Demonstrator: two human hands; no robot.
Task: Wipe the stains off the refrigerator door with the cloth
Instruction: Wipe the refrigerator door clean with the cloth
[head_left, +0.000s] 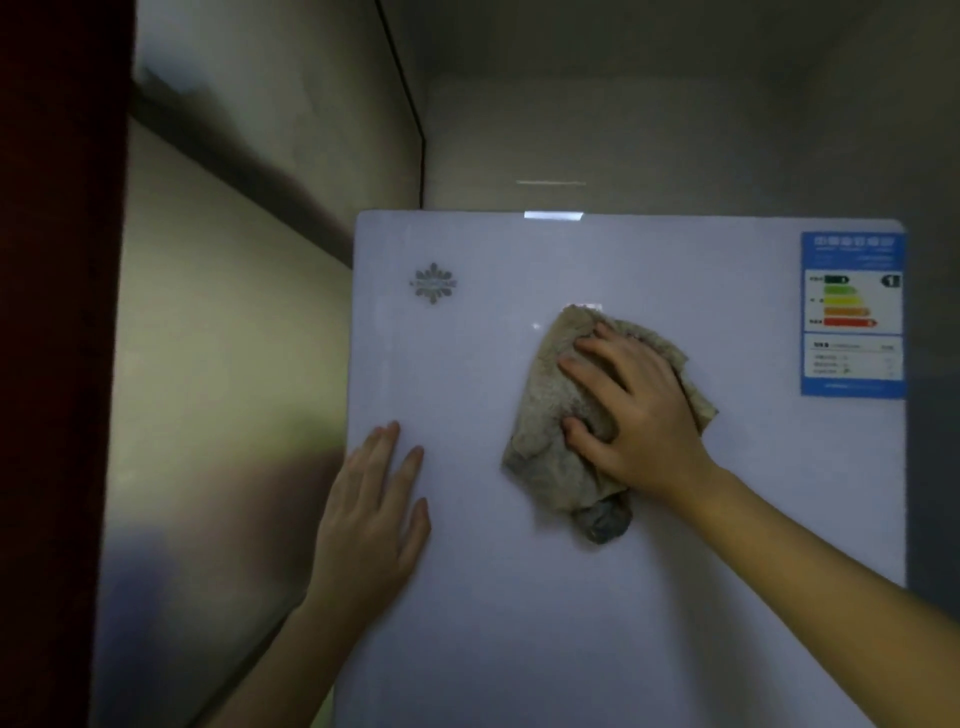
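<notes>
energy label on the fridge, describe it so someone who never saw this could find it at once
Start at the pale refrigerator door, then go to its top right corner. The energy label sits there: a blue-framed sticker with green-to-red bars, unlike the small grey emblem at top left.

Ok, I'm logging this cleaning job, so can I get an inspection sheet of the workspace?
Surface: fridge door, pale and glossy; no stains clear in this blurry view.
Job's things: beige cloth, crumpled, against the door's middle.
Clutter: energy label at the door's upper right; small emblem upper left.
Grips: right hand presses the cloth with spread fingers; left hand lies flat near the door's left edge, holding nothing.
Cables: nothing seen.
Surroundings: dim wall left of the fridge; dark red strip at far left.
</notes>
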